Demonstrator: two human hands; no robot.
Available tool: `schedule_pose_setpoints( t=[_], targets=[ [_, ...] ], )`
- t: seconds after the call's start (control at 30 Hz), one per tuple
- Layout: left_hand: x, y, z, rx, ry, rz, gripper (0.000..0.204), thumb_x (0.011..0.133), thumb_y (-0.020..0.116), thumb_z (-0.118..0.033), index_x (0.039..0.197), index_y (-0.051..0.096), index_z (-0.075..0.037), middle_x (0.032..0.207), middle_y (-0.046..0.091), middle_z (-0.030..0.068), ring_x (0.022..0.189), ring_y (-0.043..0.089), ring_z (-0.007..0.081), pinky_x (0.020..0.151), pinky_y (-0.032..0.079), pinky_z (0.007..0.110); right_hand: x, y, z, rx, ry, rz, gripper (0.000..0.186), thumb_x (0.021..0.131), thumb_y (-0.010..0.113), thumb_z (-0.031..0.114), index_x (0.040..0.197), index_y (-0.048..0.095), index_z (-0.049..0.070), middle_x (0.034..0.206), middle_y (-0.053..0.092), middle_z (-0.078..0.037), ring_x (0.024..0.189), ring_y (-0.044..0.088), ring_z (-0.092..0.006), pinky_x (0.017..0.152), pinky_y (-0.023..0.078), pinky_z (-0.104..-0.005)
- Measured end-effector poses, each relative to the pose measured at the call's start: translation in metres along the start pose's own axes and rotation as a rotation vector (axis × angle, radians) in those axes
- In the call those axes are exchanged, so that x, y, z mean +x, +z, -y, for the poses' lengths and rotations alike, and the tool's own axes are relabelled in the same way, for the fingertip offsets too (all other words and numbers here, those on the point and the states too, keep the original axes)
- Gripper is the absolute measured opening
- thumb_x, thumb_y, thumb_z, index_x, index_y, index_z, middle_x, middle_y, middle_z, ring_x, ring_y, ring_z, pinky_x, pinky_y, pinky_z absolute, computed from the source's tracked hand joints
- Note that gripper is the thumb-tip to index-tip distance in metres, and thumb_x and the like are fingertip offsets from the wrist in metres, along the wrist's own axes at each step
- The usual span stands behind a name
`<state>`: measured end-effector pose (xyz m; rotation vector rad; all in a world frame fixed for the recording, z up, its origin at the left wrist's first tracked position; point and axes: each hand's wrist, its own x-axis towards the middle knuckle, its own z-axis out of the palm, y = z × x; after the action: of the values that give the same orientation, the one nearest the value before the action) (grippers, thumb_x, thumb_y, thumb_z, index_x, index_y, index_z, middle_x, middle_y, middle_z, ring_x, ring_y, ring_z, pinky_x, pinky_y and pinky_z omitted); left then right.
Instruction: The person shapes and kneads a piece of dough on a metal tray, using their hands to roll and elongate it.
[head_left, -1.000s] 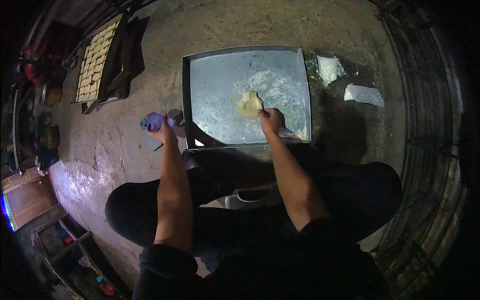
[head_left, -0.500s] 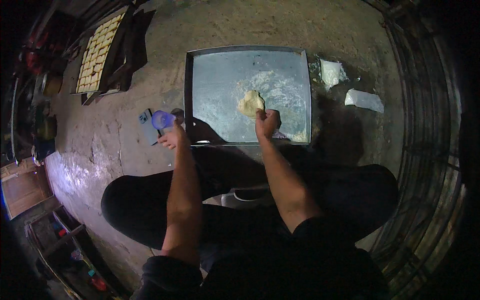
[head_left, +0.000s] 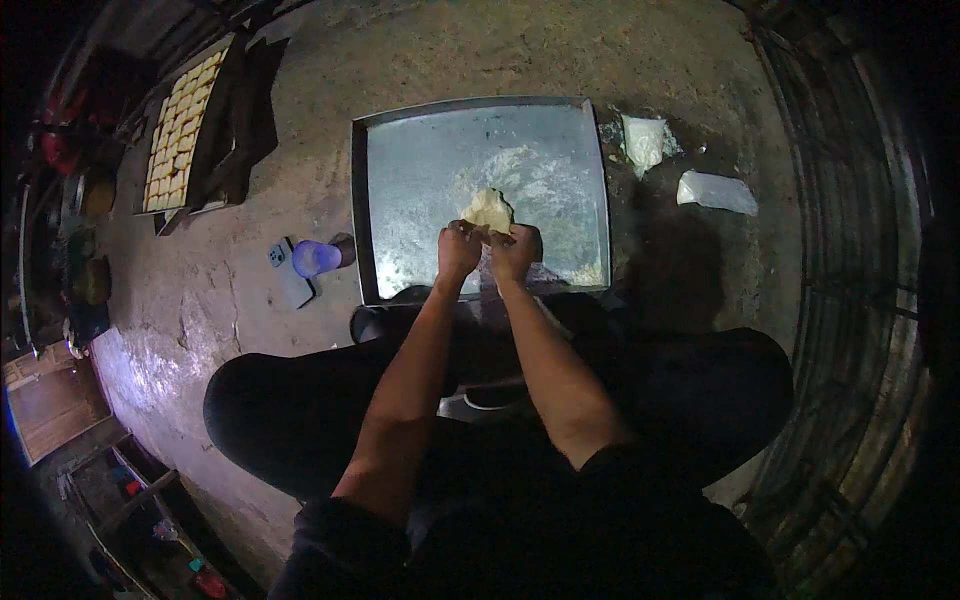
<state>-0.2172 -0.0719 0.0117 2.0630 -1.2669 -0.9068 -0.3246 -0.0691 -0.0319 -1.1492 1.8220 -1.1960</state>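
A flat, pale piece of dough (head_left: 488, 208) is held up over a large metal tray (head_left: 410, 160) with a raised rim. My left hand (head_left: 459, 247) pinches the dough's near left edge. Close beside it, my right hand (head_left: 517, 249) grips the near right edge. Both sets of fingers are closed and almost meet. White flour (head_left: 535, 170) is smeared over the tray's middle and right side. To the left of the tray stands a bluish-purple translucent cup (head_left: 316, 259), at a phone (head_left: 291, 274) lying on the floor.
Right of the tray lie an opened bag of white powder (head_left: 643, 143) and a filled plastic bag (head_left: 717, 192). At the upper left, a tray of pale dough pieces in rows (head_left: 183, 130) rests on a stand. A wooden rack (head_left: 150, 500) is at the lower left.
My left hand has let go of the purple cup beside the phone and moved right to the dough. My right hand still holds the dough, now nearer the tray's middle.
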Motion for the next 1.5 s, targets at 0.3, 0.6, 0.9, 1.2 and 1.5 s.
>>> schedule_pose_setpoints(
  t=[0.3,0.6,0.9,1.2,1.5],
  targets=[
    [-0.004,0.010,-0.002,-0.101,-0.057,-0.124,0.037,0.083,0.075,-0.020,0.109,0.057,-0.001,0.092,0.071,0.0190,0.086,0.072,0.0314,0.075,0.055,0.039,0.002,-0.005,-0.002,0.044,0.102,0.036,0.036,0.083,0.075,0.010,0.111,0.055,0.000,0.106,0.062,-0.014,0.094,0.064,-0.0236,0.081,0.052,-0.0345],
    [0.000,0.012,0.009,-0.052,-0.026,-0.140,0.038,0.079,0.080,-0.021,0.104,0.062,0.002,0.090,0.071,0.0165,0.083,0.072,0.0284,0.074,0.056,0.037,0.007,-0.020,0.022,-0.007,0.059,0.122,0.035,0.080,0.076,0.011,0.112,0.066,0.001,0.104,0.068,-0.014,0.092,0.068,-0.0267,0.081,0.054,-0.0368],
    [-0.001,-0.002,-0.012,-0.047,0.061,-0.081,0.022,0.074,0.074,-0.011,0.081,0.058,0.003,0.079,0.065,0.0215,0.075,0.065,0.0389,0.068,0.051,0.044,0.010,-0.027,0.039,-0.290,-0.215,0.255,0.033,0.083,0.066,0.009,0.115,0.069,0.004,0.103,0.063,-0.021,0.097,0.062,-0.0372,0.085,0.051,-0.0440],
    [-0.007,-0.005,-0.017,-0.024,0.212,-0.067,0.015,0.078,0.067,-0.009,0.083,0.060,0.003,0.081,0.063,0.0233,0.079,0.062,0.0430,0.071,0.048,0.049,0.009,-0.026,0.043,-0.614,-0.310,0.426,0.040,0.083,0.059,0.009,0.122,0.067,0.005,0.101,0.058,-0.024,0.095,0.055,-0.0382,0.080,0.048,-0.0462],
    [-0.006,-0.013,0.004,-0.068,0.172,0.085,0.031,0.073,0.077,-0.012,0.096,0.061,0.001,0.091,0.066,0.0188,0.086,0.065,0.0374,0.078,0.052,0.044,0.023,-0.035,0.038,-0.383,-0.286,0.424,0.044,0.081,0.063,0.009,0.124,0.060,0.005,0.103,0.064,-0.022,0.093,0.062,-0.0386,0.082,0.050,-0.0467]
  ],
)
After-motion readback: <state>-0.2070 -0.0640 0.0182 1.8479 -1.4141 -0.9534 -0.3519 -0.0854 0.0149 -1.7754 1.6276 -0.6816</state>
